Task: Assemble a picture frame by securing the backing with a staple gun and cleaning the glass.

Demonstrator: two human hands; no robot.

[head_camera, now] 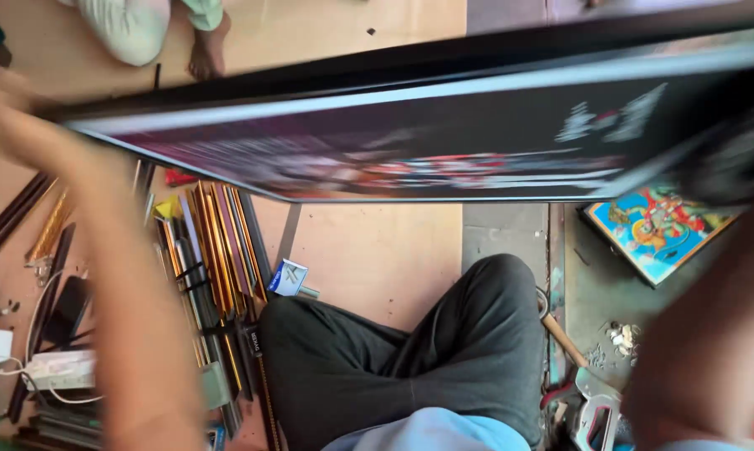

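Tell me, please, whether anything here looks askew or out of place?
The large framed picture is held tilted and edge-on above the lap. The bundle of frame mouldings lies splayed on the floor, and small debris is scattered at right.

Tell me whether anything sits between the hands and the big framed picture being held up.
Nothing visible does. The left hand meets the framed picture at its left end, the right hand at its right end, though blur hides the exact grip. The bundled frame mouldings lie on the floor below it.
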